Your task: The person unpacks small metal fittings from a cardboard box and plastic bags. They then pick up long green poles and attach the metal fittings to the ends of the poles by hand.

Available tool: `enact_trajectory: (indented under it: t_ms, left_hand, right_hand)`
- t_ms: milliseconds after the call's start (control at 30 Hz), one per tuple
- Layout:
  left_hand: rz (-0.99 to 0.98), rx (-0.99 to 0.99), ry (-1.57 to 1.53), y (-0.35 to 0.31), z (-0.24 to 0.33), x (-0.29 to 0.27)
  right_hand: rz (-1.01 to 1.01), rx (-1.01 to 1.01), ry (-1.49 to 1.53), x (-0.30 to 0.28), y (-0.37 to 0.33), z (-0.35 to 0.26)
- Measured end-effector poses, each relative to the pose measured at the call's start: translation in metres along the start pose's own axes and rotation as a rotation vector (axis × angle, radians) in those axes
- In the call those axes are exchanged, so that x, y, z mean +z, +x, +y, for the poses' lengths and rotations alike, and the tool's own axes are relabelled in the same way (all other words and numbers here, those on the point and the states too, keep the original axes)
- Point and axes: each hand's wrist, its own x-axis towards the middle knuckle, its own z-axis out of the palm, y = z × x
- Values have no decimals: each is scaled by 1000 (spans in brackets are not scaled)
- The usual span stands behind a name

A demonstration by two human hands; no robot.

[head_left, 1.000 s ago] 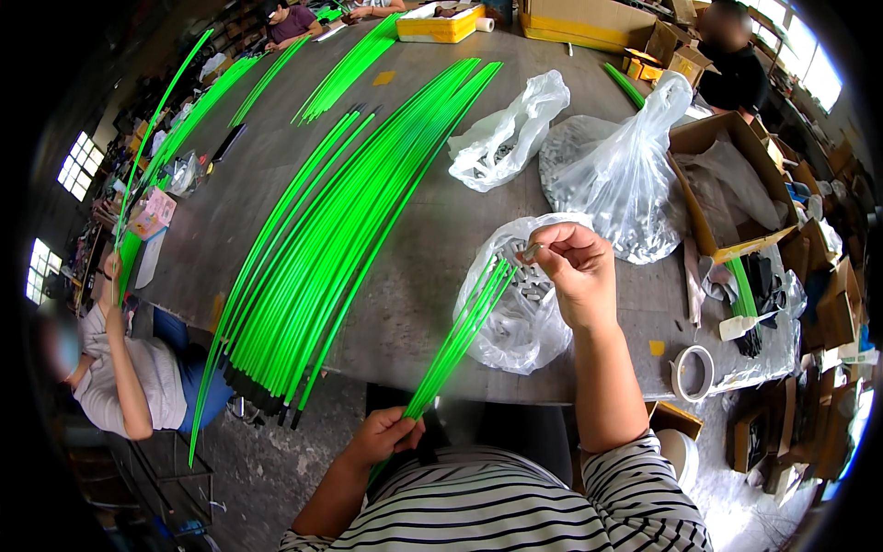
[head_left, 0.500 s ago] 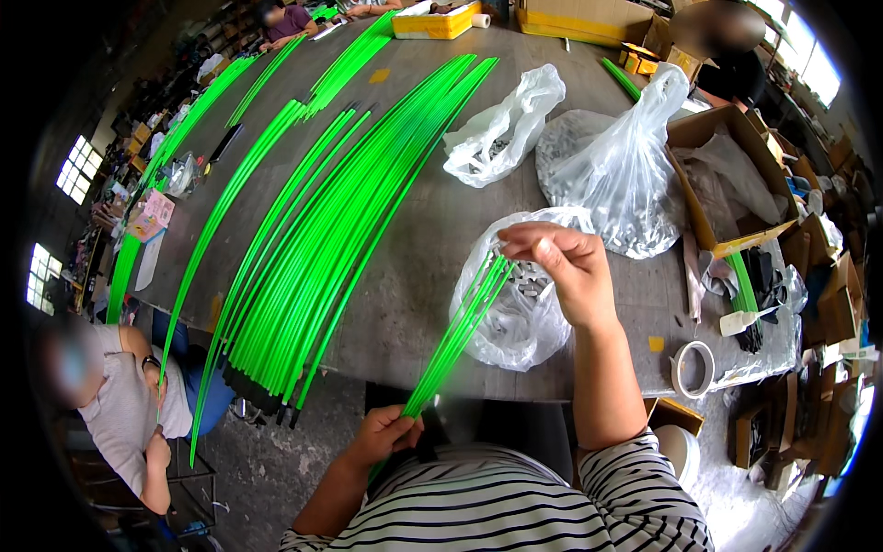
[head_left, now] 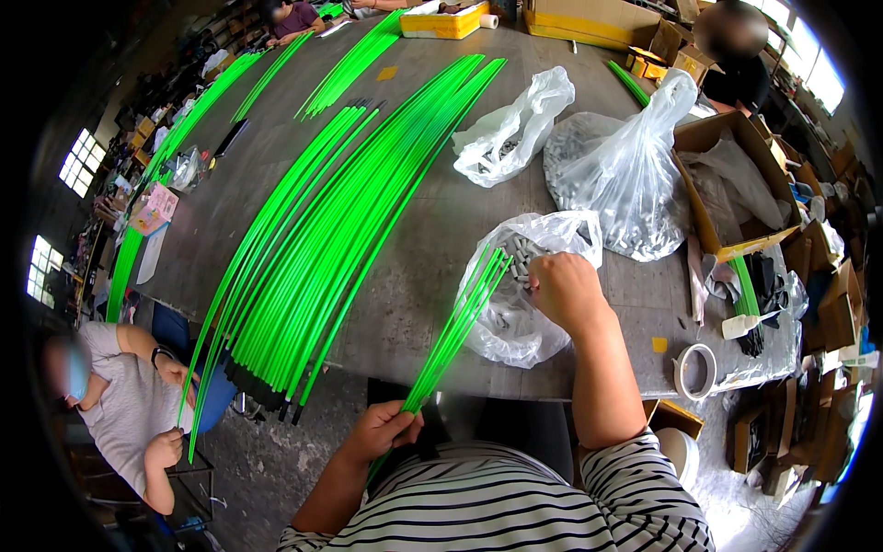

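A bundle of thin green rods (head_left: 451, 345) rises at a slant from my left hand (head_left: 382, 431), which grips it near the table's front edge. The rods' upper ends lean over an open clear plastic bag (head_left: 515, 336) of small grey cylindrical pieces (head_left: 522, 260). My right hand (head_left: 567, 287) is at the right side of that bag, curled, its fingertips among or just above the pieces. What its fingers hold, if anything, is hidden. Left of my hands, a wide spread of green rods (head_left: 340, 239) with dark lower ends lies across the table.
A second small plastic bag (head_left: 515, 129) and a large full one (head_left: 625, 184) stand farther back. At right are a cardboard box (head_left: 736, 235), a tape roll (head_left: 694, 371) and a white bottle (head_left: 740, 325). A co-worker (head_left: 138, 386) sits at left, handling green rods.
My right hand has gone from the rods' upper ends down to the bag of grey pieces, its fingers curling. Rods near the left co-worker have shifted right, beside the neighbouring ones.
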Motion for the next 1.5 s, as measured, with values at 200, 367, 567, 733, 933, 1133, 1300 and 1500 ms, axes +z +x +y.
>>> enact_trajectory:
  t_ms: [200, 367, 567, 733, 933, 1133, 1300, 1500]
  left_hand:
    - [5, -6, -32, 1, -6, -2]
    - [-17, -9, -5, 3, -3, 0]
    - [-20, -44, 6, 5, -1, 5]
    - [-50, -67, -20, 4, -2, 5]
    - [-41, -81, -35, 4, -3, 6]
    - [-39, -73, -41, 4, -2, 7]
    - [-22, -40, -69, 3, -7, 1]
    - [8, -28, -35, 1, -5, -2]
  right_hand:
    - [139, 62, 1320, -34, 0, -5]
    - [116, -56, 1757, -40, -3, -7]
    - [293, -74, 1758, -38, -2, -10]
    - [272, -125, 1699, -37, -3, -12]
    - [291, -105, 1632, -39, -5, -15]
    - [301, -183, 1552, -38, -5, -14]
    - [315, -134, 1518, -40, -2, -14]
    - [59, 149, 232, -12, 0, 13]
